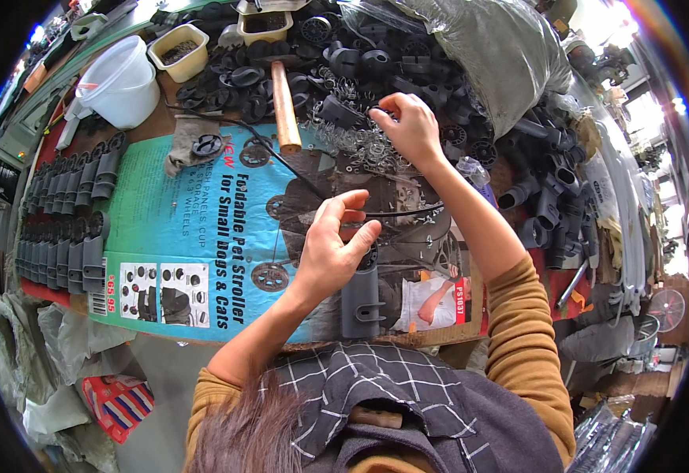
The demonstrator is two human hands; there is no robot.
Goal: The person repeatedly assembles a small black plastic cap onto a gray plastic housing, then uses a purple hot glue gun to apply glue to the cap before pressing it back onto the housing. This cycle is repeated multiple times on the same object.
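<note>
Now my left hand (336,244) rests on top of a grey plastic bracket (360,301) standing on the printed cardboard sheet (194,229) near me, thumb and forefinger loosely curled, other fingers fanned — whether it pinches something small I cannot tell. My right hand (407,126) reaches far, fingertips pinched into the pile of small metal springs (364,150). A wooden-handled hammer (285,106) lies just left of that pile. Finished grey parts (68,221) stand in rows at the far left — a white bucket (123,79) beyond them
</note>
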